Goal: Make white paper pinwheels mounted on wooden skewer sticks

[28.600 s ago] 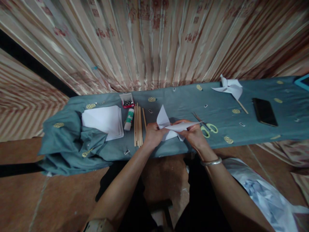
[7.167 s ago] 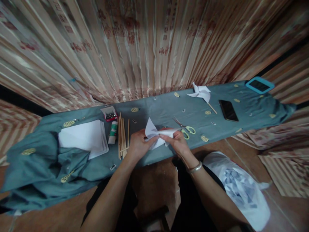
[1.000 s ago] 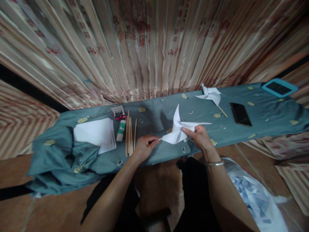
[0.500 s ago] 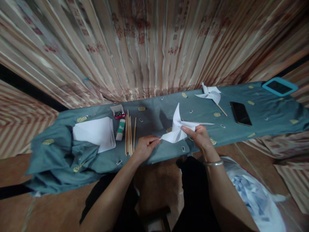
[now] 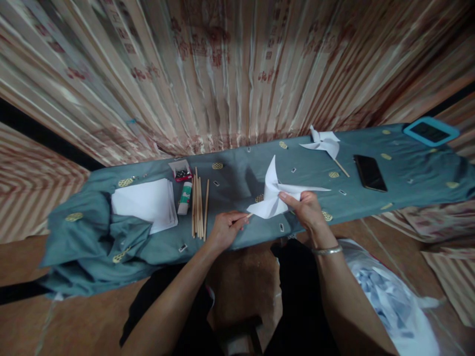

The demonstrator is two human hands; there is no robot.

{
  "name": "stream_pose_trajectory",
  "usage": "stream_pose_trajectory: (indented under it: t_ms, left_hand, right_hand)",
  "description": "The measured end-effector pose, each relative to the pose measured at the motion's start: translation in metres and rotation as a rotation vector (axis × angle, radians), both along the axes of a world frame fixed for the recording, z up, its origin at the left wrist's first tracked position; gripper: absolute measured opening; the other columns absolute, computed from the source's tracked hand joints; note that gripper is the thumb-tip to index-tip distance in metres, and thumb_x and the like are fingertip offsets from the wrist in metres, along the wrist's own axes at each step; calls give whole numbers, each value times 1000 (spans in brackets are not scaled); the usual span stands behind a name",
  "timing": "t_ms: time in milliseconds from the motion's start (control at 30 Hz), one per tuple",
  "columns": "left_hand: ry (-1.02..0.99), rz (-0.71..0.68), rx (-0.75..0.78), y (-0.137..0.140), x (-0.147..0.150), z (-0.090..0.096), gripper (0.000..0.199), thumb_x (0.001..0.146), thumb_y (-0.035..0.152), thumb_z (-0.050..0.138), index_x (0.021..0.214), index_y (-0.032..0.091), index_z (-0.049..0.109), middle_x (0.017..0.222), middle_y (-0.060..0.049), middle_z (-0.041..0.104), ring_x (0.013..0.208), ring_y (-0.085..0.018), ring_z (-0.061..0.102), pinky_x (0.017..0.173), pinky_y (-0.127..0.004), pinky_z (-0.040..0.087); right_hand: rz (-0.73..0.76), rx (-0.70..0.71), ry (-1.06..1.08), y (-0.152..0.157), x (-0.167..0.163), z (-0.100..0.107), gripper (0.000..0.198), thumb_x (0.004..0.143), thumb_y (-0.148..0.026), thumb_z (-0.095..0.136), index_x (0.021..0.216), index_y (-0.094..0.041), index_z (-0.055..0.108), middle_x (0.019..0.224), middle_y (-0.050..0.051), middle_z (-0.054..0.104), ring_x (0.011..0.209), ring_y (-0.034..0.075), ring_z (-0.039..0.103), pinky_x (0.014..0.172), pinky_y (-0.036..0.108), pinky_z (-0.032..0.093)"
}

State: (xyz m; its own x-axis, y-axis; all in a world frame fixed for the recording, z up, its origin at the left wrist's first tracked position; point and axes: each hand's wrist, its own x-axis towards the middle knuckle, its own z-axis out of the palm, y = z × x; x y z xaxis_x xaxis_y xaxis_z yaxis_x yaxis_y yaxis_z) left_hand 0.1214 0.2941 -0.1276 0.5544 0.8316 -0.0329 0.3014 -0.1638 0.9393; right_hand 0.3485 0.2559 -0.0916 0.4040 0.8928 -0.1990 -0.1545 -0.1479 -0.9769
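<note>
Over the middle of the cloth, a white paper pinwheel (image 5: 272, 206) is held with its blades curled out. My right hand (image 5: 307, 208), wearing a silver bangle, pinches it near the centre, thumb on top. My left hand (image 5: 228, 228) is closed on a thin wooden stick (image 5: 250, 215), whose light end shows between the fingertips and the left blade. Paper hides the rest of that stick. Several loose wooden sticks (image 5: 199, 207) lie left of my left hand, beside a green and white glue stick (image 5: 184, 199).
Left are a stack of white paper (image 5: 146, 203) and a small red box of metal pieces (image 5: 181, 171). Right are another pinwheel on a stick (image 5: 324, 143), a black phone (image 5: 370, 173) and a blue-framed tablet (image 5: 430, 132). A plastic bag of paper scraps (image 5: 389, 296) stands on the floor.
My left hand has shifted slightly right and down, and the stick's end now shows by its fingertips. My right hand and the pinwheel have barely moved.
</note>
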Motion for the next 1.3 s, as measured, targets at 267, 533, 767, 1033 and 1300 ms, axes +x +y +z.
stream_pose_trajectory:
  t_ms: [267,533,767,1033,1300]
  left_hand:
    - [-65,8,-129,-2,2,-1,26,84,34,59,85,15,77,74,-3,70,56,-11,55,55,-21,41]
    - [-57,18,-157,1,0,-2,29,83,38,59,85,15,77,75,-4,72,57,-11,56,56,-21,42]
    - [-89,34,-222,0,1,-2,30,81,39,61,87,15,77,77,-5,74,56,-11,56,56,-22,43]
    - [-242,101,-421,0,9,0,38,73,47,71,85,12,77,74,-7,73,53,-9,51,55,-22,42]
    - [-472,276,-635,-5,20,12,46,57,50,85,83,12,79,75,-8,73,58,-8,53,59,-23,42]
  right_hand:
    - [48,-45,4,2,5,-1,38,53,-46,88,79,-20,77,76,3,78,63,20,69,59,30,56]
    - [85,-28,-44,1,7,0,42,55,-49,87,85,-22,77,78,3,77,76,23,72,69,32,58]
    - [77,-33,-20,1,9,-1,41,55,-50,88,84,-22,76,79,3,78,69,20,70,63,30,56]
    - [55,64,42,3,8,3,47,58,-51,86,94,-22,75,88,3,78,73,16,69,67,24,54]
    - [44,155,96,5,9,0,46,65,-62,78,93,-25,74,86,2,77,83,21,71,71,30,57]
